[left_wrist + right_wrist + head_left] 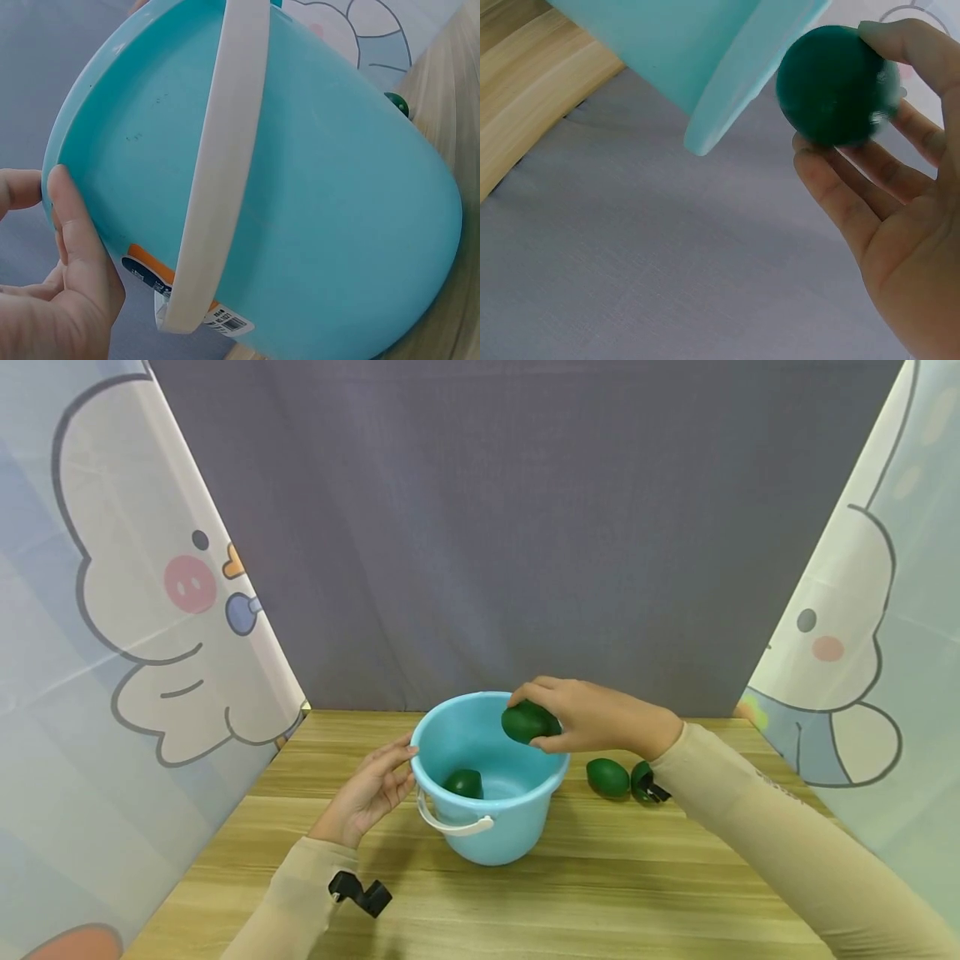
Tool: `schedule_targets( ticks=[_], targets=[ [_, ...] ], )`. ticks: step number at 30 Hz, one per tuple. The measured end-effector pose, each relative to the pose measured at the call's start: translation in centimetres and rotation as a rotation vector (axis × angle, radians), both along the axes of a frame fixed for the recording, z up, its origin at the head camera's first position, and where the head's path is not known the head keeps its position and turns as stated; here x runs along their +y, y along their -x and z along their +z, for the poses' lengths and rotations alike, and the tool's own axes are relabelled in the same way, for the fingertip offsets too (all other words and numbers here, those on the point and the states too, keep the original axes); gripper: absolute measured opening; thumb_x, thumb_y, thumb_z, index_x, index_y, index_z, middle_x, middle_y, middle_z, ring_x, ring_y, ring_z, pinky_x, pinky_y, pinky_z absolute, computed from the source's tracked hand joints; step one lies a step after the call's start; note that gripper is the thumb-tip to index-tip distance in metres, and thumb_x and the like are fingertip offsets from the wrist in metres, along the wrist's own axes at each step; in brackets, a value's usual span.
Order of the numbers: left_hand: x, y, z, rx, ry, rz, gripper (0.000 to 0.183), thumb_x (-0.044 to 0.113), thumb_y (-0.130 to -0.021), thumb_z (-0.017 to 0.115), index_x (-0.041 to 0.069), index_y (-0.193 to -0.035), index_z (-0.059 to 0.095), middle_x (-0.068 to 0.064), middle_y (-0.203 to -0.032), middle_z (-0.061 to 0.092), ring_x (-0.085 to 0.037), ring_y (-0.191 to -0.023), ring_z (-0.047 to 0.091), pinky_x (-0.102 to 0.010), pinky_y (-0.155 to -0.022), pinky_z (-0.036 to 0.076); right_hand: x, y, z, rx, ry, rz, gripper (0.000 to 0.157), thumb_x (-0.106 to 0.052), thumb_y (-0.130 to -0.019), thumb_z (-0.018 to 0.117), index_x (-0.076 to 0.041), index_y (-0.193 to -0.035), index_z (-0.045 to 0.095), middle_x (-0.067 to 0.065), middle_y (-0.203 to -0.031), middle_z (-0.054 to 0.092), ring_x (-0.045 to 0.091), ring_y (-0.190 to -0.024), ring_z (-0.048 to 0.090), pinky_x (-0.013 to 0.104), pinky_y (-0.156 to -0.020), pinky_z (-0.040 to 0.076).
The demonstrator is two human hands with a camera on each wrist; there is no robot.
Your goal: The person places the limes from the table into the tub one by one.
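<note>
Wooden table (600, 893), grey curtain (525, 527) backdrop; right hand (592, 717) grips avocado (528, 722); left hand (367, 793), fingers straight, touches bucket (487, 827).

A light blue plastic bucket (487, 802) stands upright on the wooden table, with its white handle (453, 824) folded down against the near side. A label sticks on its outer wall under the handle. The left hand (367, 793) touches the bucket's left rim with straight fingers. The right hand (592, 717) holds a dark green egg-shaped object (529, 722) over the far right part of the opening, pinched between thumb and fingers. One similar green object (463, 783) lies inside the bucket on its bottom
</note>
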State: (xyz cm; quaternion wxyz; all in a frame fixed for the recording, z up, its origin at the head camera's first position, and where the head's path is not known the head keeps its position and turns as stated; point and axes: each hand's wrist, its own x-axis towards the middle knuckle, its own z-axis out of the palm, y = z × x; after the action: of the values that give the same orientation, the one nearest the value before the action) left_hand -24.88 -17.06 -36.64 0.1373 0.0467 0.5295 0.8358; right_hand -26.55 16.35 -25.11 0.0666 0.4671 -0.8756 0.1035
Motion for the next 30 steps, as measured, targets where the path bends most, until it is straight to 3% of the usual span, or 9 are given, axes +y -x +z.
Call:
schedule_targets(
  ticks=[5, 14, 30],
  targets=[
    [0.1, 0.1, 0.1, 0.006, 0.001, 0.004, 0.060, 0.008, -0.101, 0.055, 0.000, -0.155, 0.030, -0.008, -0.119, 0.056, -0.006, -0.074, 0.064, -0.012, -0.067, 0.054, 0.2, 0.0, 0.1, 0.002, -0.008, -0.007, 0.048, -0.025, -0.093, 0.073, -0.013, -0.136, 0.055, 0.002, -0.131, 0.059, 0.019, -0.113, 0.061, 0.037, -0.091, 0.056],
    [0.0, 0.1, 0.0, 0.001, -0.003, -0.002, 0.059, 0.007, -0.101, 0.054, 0.000, -0.155, 0.031, -0.009, -0.120, 0.057, -0.006, -0.073, 0.064, -0.012, -0.067, 0.054, 1.7, -0.1, -0.1, -0.002, 0.041, 0.003, 0.038, -0.019, -0.095, 0.068, -0.011, -0.132, 0.060, 0.006, -0.128, 0.063, 0.023, -0.108, 0.063, 0.037, -0.087, 0.057],
    [0.1, 0.0, 0.1, -0.002, -0.007, 0.007, 0.058, 0.007, -0.101, 0.054, 0.000, -0.154, 0.032, -0.008, -0.120, 0.056, -0.007, -0.073, 0.063, -0.012, -0.066, 0.054, 4.4, 0.2, -1.3, 0.085, 0.087, -0.012, 0.029, -0.015, -0.094, 0.071, -0.011, -0.123, 0.066, -0.001, -0.118, 0.066, 0.016, -0.108, 0.063, 0.037, -0.088, 0.057]
  ],
)
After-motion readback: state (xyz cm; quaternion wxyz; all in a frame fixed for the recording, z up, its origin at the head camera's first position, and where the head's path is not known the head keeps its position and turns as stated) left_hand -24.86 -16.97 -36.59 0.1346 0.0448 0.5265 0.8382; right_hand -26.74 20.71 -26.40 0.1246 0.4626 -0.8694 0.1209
